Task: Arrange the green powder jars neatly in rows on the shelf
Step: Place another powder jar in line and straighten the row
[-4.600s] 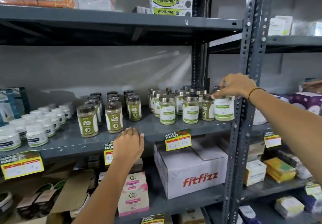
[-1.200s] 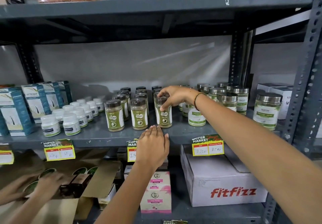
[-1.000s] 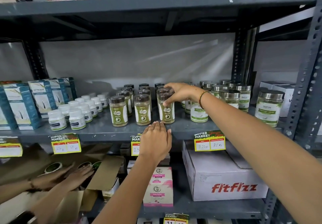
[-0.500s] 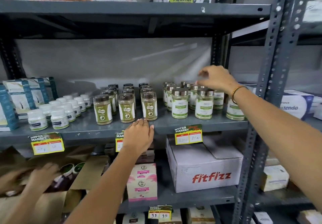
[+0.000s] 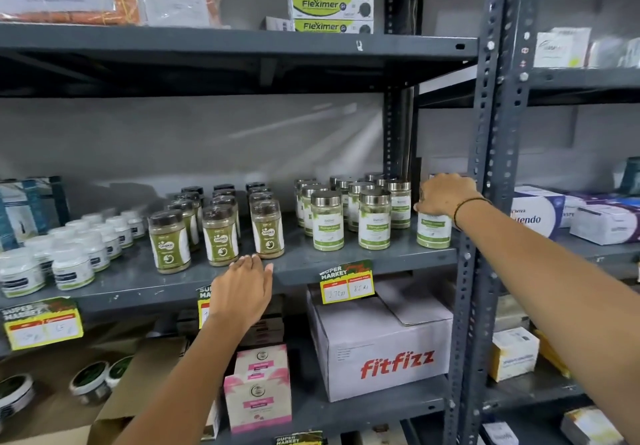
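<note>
Two groups of green powder jars stand on the shelf (image 5: 346, 264): dark-lidded ones (image 5: 220, 235) in three tidy files at the middle, and silver-lidded ones (image 5: 360, 212) in loose rows to their right. One silver-lidded stray jar (image 5: 433, 229) stands apart at the far right end, close to the shelf's front edge and just beside the steel upright (image 5: 485, 167). The right hand (image 5: 446, 195) covers its lid from above, fingers (image 5: 424, 205) curled down and clamped on the jar's top. The left hand (image 5: 242, 292) rests flat against the shelf's front lip, fingers together, holding nothing.

The step in hand looks like bringing this stray into the silver-lidded rows. A grasp by the lid alone is the weak point: if the lid is loose or smooth, the jar could slip out. Swinging it leftward, the jar could clip the nearest row (image 5: 400, 205) and topple neighbours. Being so close to the edge, any nudge forward could send it off onto the Fitfizz box (image 5: 381, 347) below.
</note>
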A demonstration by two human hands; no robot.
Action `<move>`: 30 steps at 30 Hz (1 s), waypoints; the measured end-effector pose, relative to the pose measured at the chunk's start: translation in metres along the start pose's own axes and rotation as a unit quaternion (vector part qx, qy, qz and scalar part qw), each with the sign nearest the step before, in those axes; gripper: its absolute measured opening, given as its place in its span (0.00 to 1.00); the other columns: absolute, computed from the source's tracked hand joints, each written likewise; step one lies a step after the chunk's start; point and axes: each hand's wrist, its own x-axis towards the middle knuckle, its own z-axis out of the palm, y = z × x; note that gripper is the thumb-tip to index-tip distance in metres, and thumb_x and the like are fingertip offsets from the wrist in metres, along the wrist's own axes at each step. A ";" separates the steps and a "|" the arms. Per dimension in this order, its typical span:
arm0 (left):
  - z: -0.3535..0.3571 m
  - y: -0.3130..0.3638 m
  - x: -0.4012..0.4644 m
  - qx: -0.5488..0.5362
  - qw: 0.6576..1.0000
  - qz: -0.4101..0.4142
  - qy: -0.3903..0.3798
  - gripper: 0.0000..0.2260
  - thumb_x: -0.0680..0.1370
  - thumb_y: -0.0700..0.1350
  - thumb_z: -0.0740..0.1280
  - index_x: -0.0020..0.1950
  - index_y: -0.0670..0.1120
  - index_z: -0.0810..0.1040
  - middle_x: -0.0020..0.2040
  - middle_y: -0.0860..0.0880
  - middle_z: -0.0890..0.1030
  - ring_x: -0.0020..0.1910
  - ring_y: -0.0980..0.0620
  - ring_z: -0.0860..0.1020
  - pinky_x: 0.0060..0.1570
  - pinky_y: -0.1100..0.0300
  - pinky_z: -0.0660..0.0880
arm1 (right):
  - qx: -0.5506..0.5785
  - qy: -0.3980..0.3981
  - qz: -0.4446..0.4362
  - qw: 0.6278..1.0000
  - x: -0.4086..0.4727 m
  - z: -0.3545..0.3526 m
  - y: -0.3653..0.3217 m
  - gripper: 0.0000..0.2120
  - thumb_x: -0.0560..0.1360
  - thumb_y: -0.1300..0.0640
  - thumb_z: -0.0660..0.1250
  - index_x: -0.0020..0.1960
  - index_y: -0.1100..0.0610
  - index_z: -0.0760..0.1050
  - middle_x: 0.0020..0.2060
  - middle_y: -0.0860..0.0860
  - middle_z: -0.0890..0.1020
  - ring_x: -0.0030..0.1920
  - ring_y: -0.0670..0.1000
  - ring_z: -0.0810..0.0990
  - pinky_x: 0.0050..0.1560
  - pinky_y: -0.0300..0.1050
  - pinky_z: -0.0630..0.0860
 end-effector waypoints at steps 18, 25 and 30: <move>0.010 -0.001 -0.002 0.009 1.000 -0.017 0.023 0.23 0.80 0.55 0.50 0.62 0.43 0.77 0.60 0.45 0.80 0.60 0.49 0.77 0.48 0.53 0.79 | 0.245 -0.004 -0.073 0.967 0.036 0.018 0.003 0.28 0.71 0.53 0.75 0.69 0.52 0.73 0.64 0.55 0.79 0.62 0.57 0.77 0.62 0.52 0.76; 0.009 -0.001 -0.003 0.020 0.999 -0.011 0.022 0.21 0.80 0.54 0.55 0.59 0.42 0.80 0.56 0.44 0.83 0.56 0.48 0.80 0.45 0.54 0.79 | 0.289 -0.034 -0.082 0.953 0.047 0.018 0.008 0.27 0.70 0.58 0.76 0.68 0.51 0.74 0.66 0.55 0.77 0.63 0.57 0.76 0.55 0.45 0.74; 0.009 0.000 -0.003 0.019 1.000 -0.005 0.022 0.22 0.80 0.53 0.53 0.57 0.41 0.80 0.55 0.43 0.83 0.55 0.48 0.81 0.44 0.53 0.80 | 0.281 -0.052 -0.073 0.956 0.049 0.014 0.008 0.29 0.70 0.57 0.76 0.69 0.51 0.73 0.68 0.55 0.76 0.66 0.56 0.75 0.63 0.49 0.72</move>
